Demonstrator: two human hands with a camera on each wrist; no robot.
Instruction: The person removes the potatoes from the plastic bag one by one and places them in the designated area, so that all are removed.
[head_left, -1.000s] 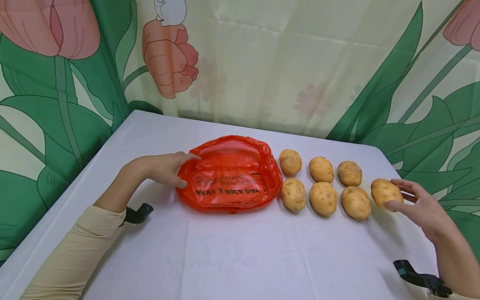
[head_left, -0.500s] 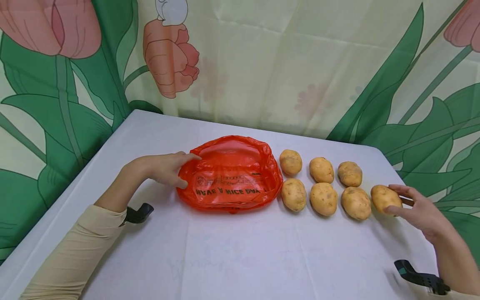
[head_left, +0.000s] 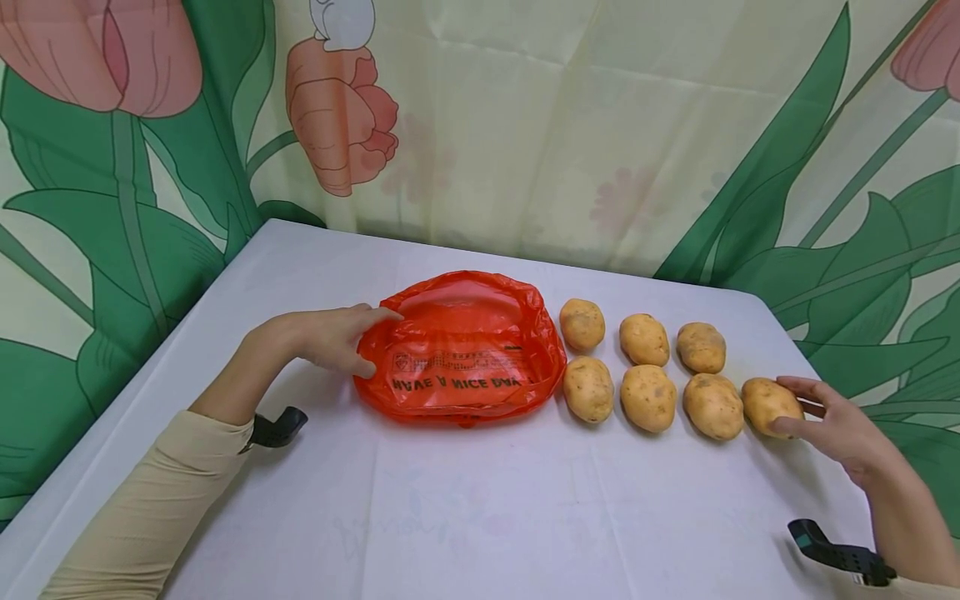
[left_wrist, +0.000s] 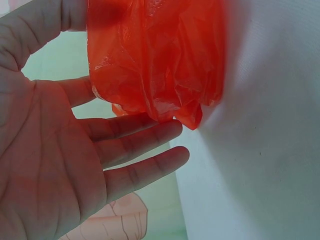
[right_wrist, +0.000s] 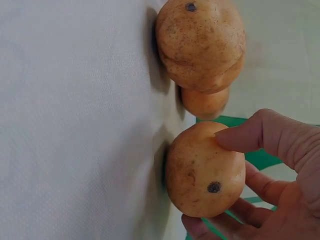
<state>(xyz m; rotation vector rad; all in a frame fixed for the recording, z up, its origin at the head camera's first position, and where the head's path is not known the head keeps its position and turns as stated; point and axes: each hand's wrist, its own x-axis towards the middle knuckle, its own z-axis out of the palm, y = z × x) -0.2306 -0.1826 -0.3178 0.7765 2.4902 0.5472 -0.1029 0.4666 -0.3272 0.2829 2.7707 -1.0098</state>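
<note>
My right hand [head_left: 847,425] holds a potato [head_left: 768,407] at the right end of the nearer row, thumb on its near side and fingers behind. In the right wrist view this potato [right_wrist: 195,175] sits right at the white cloth, a dark spot on its skin. My left hand [head_left: 326,337] is at the left end of a red plastic bag [head_left: 457,333] lying with its mouth spread and printed lettering inside. Thumb and index finger reach over the bag's rim. In the left wrist view the other fingers [left_wrist: 145,172] are extended under the crumpled bag edge [left_wrist: 165,75].
Several more potatoes stand in two rows right of the bag, among them one [head_left: 712,406] beside the held potato and one [head_left: 581,325] at the back left. A white cloth [head_left: 480,508] covers the table. Behind it hangs a flowered curtain [head_left: 525,125].
My right hand has lowered the potato, from above the cloth down to the end of the nearer row beside its neighbour. The left hand and the bag have stayed in place.
</note>
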